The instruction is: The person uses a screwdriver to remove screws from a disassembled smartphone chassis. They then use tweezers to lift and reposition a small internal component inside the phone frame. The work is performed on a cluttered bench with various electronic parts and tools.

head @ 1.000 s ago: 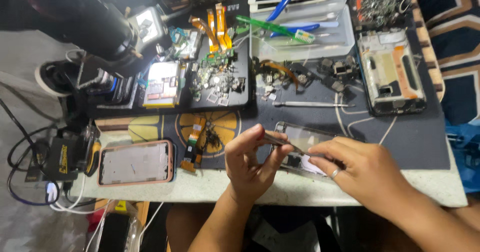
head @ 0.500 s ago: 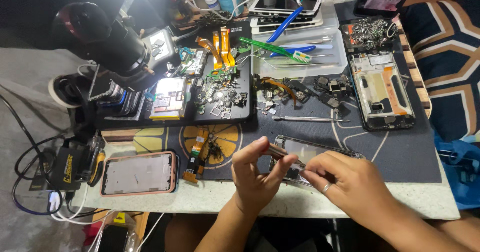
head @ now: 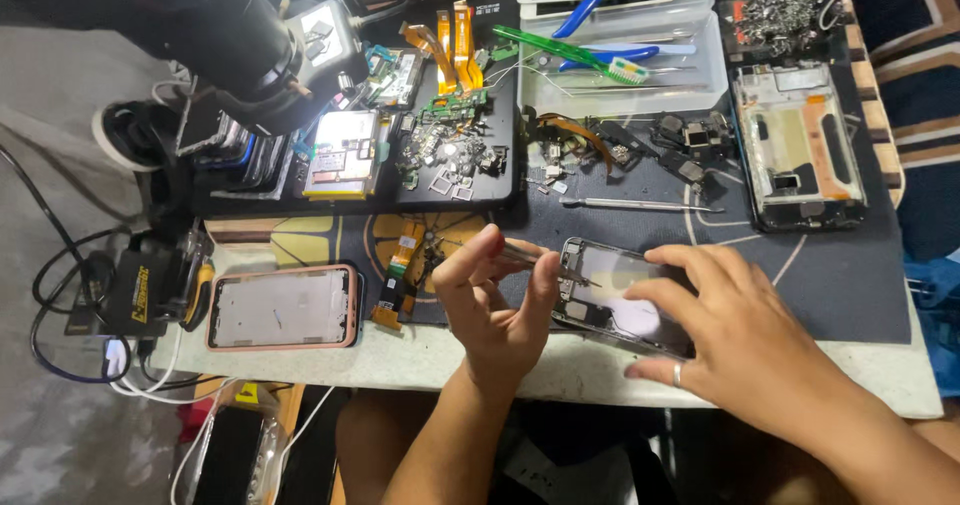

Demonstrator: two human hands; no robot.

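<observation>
An opened phone frame lies on the dark mat near the table's front edge. My right hand rests flat on it with fingers spread, pinning its right part down; a ring shows on one finger. My left hand is just left of the frame, thumb and fingers pinched on thin metal tweezers whose tip points into the frame's upper left corner.
A pink-cased phone shell lies at the left front. A black tray holds small parts and orange flex cables. Another opened phone sits at the right, a metal pry tool mid-mat, a microscope upper left, cables at far left.
The view shifted. My right hand has moved onto the phone frame and now lies flat on it; my left hand still pinches the tweezers at the frame's corner.
</observation>
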